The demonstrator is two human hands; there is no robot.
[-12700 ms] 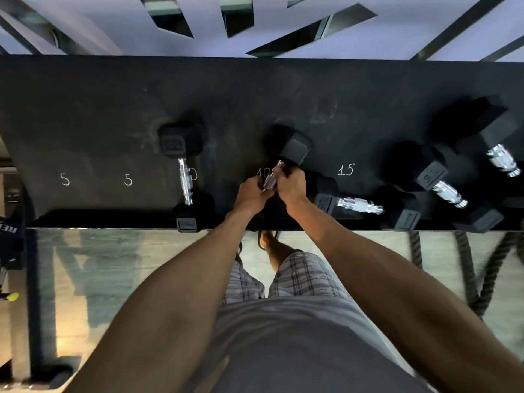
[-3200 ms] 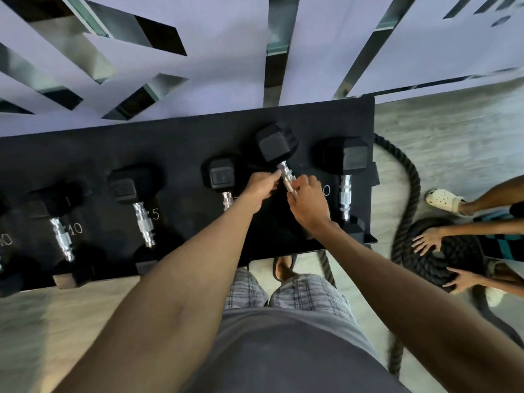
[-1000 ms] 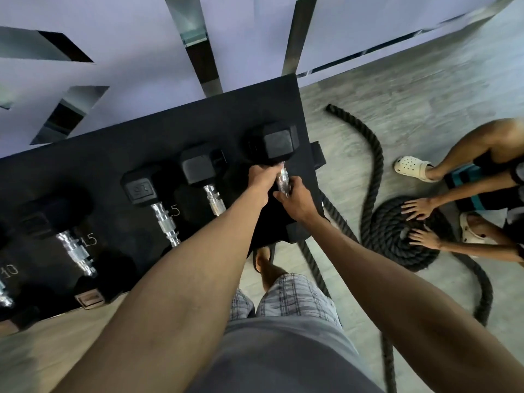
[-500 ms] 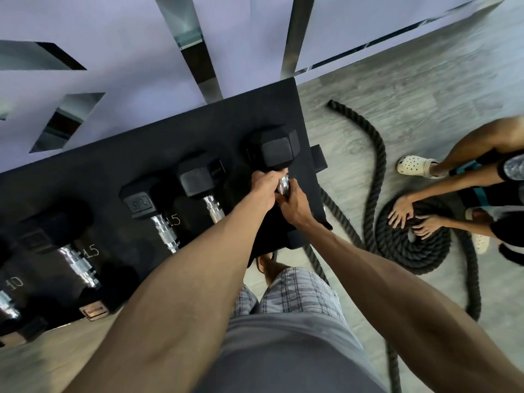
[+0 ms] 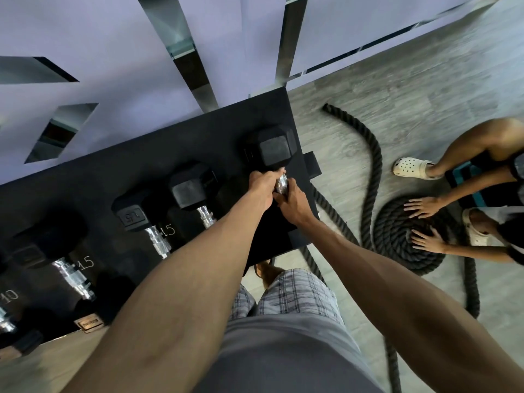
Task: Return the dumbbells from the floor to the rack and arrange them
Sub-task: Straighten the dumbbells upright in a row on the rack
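Head view: rack (image 5: pixel 198 143) bearing dumbbells (image 5: pixel 272 150).

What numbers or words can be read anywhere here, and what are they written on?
"15": chalk-like mark on the black rack, at.
"15": a second rack mark, at.
"10": rack mark at the far left, at.
"15", seen upside down: moulded on a dumbbell head.
Small plate on the rack's front edge: too blurred to read.
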